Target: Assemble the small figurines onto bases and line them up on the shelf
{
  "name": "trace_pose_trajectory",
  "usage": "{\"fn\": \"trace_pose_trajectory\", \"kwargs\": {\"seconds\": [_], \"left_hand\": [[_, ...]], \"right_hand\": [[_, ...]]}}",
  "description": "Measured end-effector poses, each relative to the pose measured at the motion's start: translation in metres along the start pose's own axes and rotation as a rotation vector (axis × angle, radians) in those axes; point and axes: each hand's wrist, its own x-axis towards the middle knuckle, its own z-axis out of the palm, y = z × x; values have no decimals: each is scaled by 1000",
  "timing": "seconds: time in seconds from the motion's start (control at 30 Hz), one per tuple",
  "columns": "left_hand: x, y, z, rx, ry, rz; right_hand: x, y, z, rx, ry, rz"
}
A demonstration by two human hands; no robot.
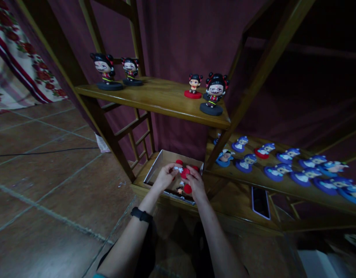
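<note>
Over a shallow cardboard box [158, 163] my two hands are close together. My left hand [165, 177] pinches a small white-and-dark figurine [178, 169] by its end. Between the fingers of my right hand [196, 183] is a red round base [184, 173], right against the figurine; whether the two are joined I cannot tell. In the box lie a small black-haired figurine [180, 190] and a red disc [187, 189]. More red pieces [179, 162] show behind my hands, partly hidden by them.
The box sits on the low board of a wooden shelf [155, 96]. Above it stand black-haired figurines [214, 92] and one on a red base [193, 87]. Several blue-haired figurines [278, 171] fill the right shelf, with a phone [260, 202] below. Tiled floor [50, 173] lies left.
</note>
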Motion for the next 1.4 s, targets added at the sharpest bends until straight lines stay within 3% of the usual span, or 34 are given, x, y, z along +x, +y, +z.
{"fn": "trace_pose_trajectory", "kwargs": {"seconds": [0.13,0.27,0.67,0.9,1.4], "left_hand": [[2,1,0,187,26,230],[1,-1,2,271,-33,295],[-6,17,8,203,-98,227],[-3,13,9,124,-32,149],[-3,17,9,48,-96,115]], "right_hand": [[-3,-1,3,8,21,24],[-5,-5,6,63,15,34],[-5,-9,2,100,12,52],[-6,-10,4,124,-12,46],[-8,-11,1,119,-35,39]]}}
